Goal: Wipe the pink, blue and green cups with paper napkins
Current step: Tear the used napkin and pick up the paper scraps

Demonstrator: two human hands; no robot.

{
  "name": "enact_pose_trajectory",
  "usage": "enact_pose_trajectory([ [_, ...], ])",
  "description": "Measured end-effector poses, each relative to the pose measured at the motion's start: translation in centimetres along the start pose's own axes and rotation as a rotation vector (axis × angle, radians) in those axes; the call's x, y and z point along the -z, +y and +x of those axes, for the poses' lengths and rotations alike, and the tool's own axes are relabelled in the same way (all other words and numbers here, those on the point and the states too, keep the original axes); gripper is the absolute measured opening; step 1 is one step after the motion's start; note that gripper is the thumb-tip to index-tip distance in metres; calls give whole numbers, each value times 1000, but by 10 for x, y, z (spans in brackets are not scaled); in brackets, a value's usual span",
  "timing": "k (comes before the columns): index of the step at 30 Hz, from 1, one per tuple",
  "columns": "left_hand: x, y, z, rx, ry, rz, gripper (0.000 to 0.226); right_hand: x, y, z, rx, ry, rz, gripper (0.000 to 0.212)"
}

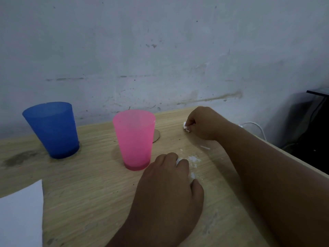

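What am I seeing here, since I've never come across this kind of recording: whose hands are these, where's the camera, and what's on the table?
There is no machine here. A person works with bare hands, and the single picture comes from a camera worn on their head, looking forward and down. On the wooden table stand a blue cup and a pink cup, both upright. No green cup is in view. A white sheet lies at the near left. White crumbs are scattered by the left hand, which curls over a white wad, likely a napkin, beside the pink cup. The right hand, reaching farther back, pinches a small white scrap.
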State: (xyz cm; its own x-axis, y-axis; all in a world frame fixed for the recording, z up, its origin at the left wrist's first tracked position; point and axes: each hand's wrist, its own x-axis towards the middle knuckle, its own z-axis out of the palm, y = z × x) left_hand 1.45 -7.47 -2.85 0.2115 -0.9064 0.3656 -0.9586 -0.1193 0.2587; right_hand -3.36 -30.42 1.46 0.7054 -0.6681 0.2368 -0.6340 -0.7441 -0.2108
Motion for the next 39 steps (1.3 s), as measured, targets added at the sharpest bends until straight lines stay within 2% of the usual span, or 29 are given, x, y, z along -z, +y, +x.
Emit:
enact_pose_trajectory([
  [3, -1, 1, 1, 7, 5, -8, 48, 5, 9, -6, -19, 43, 144, 13],
  [7, -1, 1, 1, 8, -2, -8, 49, -2, -4, -9, 60, -11, 111, 17],
  [12, -1, 0, 1, 1, 5, -13, 46, 2, -16, -11, 162, -114, 121, 19],
  [16, 0, 0, 0, 5, -1, -15, 48, 17, -13, -16, 166, -229, 155, 18],
  [19, 0, -1, 0, 1, 0, -8, 47, 26, -6, -19, 85, -238, 256, 15],
  [23, -1, 0, 0, -3, 11, -19, 46, 31, 0, -19, -91, -227, 652, 12],
  [25, -1, 0, 0, -2, 19, -32, 44, 31, 0, -17, -155, -255, 706, 13],
  [29, -1, 0, 0, -4, 18, -23, 43, 20, 0, -15, -276, -216, 537, 14],
  [32, -2, 0, 0, -4, 22, -24, 42, 11, 1, -6, -321, -127, 348, 28],
  [35, -3, -1, 0, -2, 20, -20, 44, 5, -2, 0, -296, -48, 156, 32],
  [39, -3, -1, 0, -5, 23, -12, 45, 6, -5, -5, -202, -46, 71, 21],
])
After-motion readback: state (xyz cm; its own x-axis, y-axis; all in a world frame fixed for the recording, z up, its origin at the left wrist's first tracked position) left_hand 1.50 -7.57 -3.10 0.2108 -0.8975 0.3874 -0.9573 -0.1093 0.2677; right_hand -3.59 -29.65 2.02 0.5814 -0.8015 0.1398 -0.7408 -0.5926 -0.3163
